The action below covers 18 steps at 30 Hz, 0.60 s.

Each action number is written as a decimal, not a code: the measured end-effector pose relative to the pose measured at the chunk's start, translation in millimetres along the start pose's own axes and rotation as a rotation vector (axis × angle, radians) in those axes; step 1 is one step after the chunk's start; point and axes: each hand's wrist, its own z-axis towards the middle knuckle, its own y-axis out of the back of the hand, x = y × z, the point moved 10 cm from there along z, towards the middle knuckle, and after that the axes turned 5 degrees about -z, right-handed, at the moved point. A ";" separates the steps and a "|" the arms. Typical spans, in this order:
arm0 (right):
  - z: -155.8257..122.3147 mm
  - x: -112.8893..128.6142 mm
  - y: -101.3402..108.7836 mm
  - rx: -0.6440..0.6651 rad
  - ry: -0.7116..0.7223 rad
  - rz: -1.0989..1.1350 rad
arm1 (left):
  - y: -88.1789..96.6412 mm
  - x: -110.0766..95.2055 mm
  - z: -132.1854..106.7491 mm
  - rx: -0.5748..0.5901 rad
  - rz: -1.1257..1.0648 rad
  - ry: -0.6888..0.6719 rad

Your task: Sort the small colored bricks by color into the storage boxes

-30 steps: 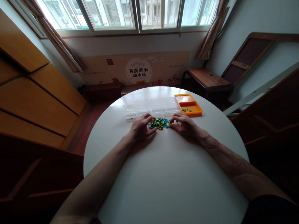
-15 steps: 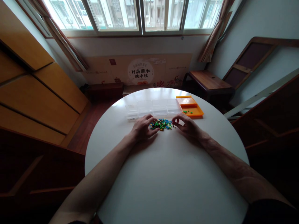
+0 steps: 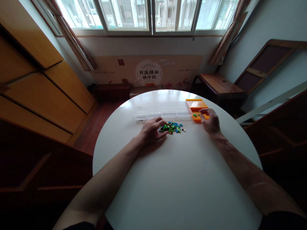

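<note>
A small heap of tiny coloured bricks [image 3: 173, 127], blue, green, yellow and black, lies on the round white table [image 3: 175, 179]. My left hand [image 3: 153, 130] rests at the heap's left edge, fingers curled onto the bricks. My right hand [image 3: 209, 120] is over the front of the orange tray [image 3: 196, 105], fingers bent and pinched together; what they hold is too small to make out. A few green bricks [image 3: 196, 115] lie in the tray beside the fingertips. A clear plastic compartment box [image 3: 164, 111] stands just behind the heap.
Behind the table a low wooden bench [image 3: 219, 83] stands at the right, wooden panels lean at the left [image 3: 48, 95] and a printed board [image 3: 148, 72] runs under the windows. Dark furniture flanks both sides of the table.
My right hand has left the right edge of the brick heap and moved right and away to the orange tray. My left hand stays at the heap. The view shifted slightly.
</note>
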 end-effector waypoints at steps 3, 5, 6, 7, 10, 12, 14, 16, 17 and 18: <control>-1.4 4.0 -3.5 0.014 0.014 -0.029 | 0.3 -0.8 -0.3 0.005 -0.003 -0.003; -3.5 19.3 -4.8 0.036 0.070 -0.023 | 0.3 -1.5 -0.4 0.008 -0.004 -0.009; -5.4 29.8 -5.8 0.056 0.111 -0.010 | 0.5 -1.7 -0.3 0.006 -0.005 -0.012; -8.0 41.3 -7.6 0.086 0.158 0.007 | 0.7 -2.0 -0.3 0.005 -0.006 -0.015; -22.0 77.5 -20.8 0.264 0.324 0.066 | 0.8 -2.0 -0.1 -0.001 -0.004 -0.020; -35.2 97.0 -31.7 0.404 0.425 0.090 | 0.2 -0.9 0.0 -0.001 -0.002 -0.015; -44.9 108.9 -38.2 0.485 0.483 0.104 | -0.4 -0.1 0.1 -0.002 -0.003 -0.013; -49.5 114.3 -41.3 0.516 0.501 0.109 | -0.7 0.1 0.4 -0.006 -0.006 -0.018; -50.6 115.4 -42.4 0.523 0.502 0.106 | -0.9 0.2 0.5 -0.007 -0.008 -0.019; -50.8 115.6 -43.0 0.523 0.498 0.100 | -1.0 0.3 0.6 -0.008 -0.008 -0.019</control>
